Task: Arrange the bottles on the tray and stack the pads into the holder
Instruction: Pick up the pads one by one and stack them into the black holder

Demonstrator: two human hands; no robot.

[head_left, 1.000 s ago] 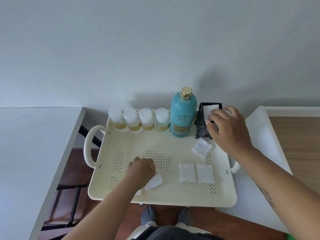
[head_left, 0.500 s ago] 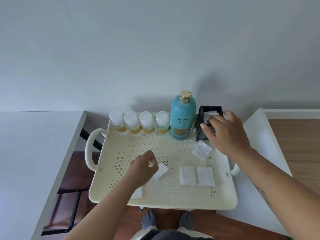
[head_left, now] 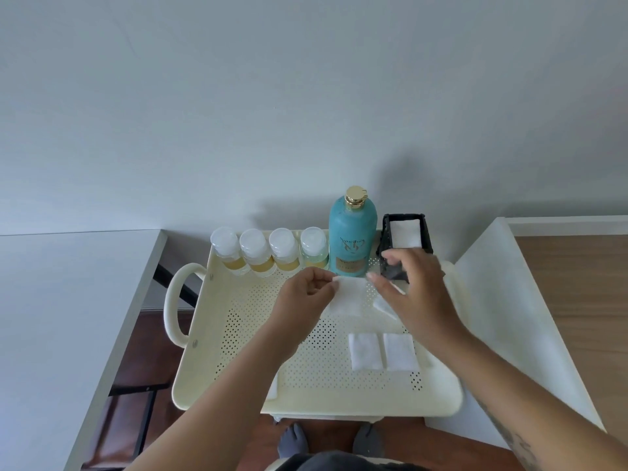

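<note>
Pad (head_left: 350, 295) hangs pinched in the left hand (head_left: 306, 294), just beside the right hand (head_left: 413, 294), whose spread fingers hold nothing. Stacking step, I judge; next, pass it across to the holder (head_left: 404, 232) beyond the right hand.

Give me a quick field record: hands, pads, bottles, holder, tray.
left hand: pinching a pad by its edge, lifted above the tray
right hand: open, reaching for that pad
loose pads: two side by side, one under the right hand, one partly hidden by the left forearm
small bottles: four in a row along the far edge
big bottle: upright beside them
holder: far right corner, pad inside
tray: cream, perforated
</note>
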